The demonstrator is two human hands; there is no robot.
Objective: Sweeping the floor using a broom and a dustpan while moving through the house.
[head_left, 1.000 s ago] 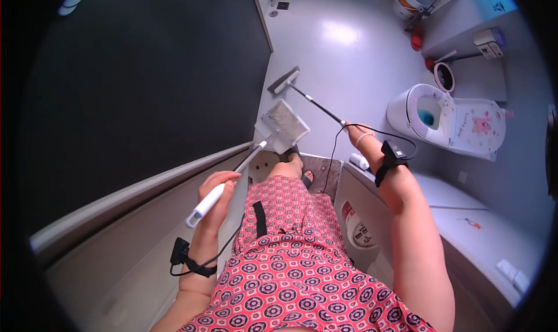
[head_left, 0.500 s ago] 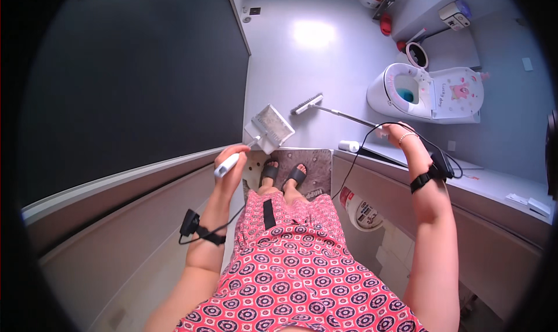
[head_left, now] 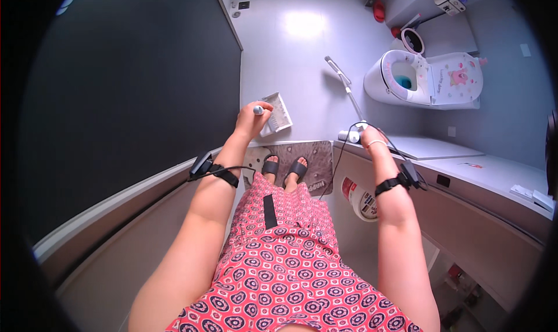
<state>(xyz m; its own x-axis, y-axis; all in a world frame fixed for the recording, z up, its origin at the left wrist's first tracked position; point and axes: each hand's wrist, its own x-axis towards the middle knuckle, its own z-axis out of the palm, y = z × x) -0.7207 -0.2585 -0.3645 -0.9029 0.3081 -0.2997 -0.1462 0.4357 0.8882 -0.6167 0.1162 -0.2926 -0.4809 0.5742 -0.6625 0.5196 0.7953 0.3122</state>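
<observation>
My left hand (head_left: 251, 121) is closed around the upright handle of a white long-handled dustpan (head_left: 285, 121). The pan rests near the doorway edge, its grey inside facing up, partly covered by my hand. My right hand (head_left: 373, 137) grips the pole of a broom (head_left: 353, 102) with a white and silver handle. Its narrow head (head_left: 337, 69) points away from me, between the dustpan and the toilet, and seems to be off the floor. The fingers of my right hand are partly hidden by a black cable.
At the right stands a toilet (head_left: 385, 79) with its decorated lid raised. A white cylinder (head_left: 349, 136) is next to my right hand. My feet are on a grey mat (head_left: 317, 163), beside a white bucket (head_left: 361, 201). A dark panel (head_left: 145, 99) fills the left.
My left hand has moved forward and right, bringing the dustpan handle upright. My right hand has shifted left, and the broom head has swung away to the right and turned.
</observation>
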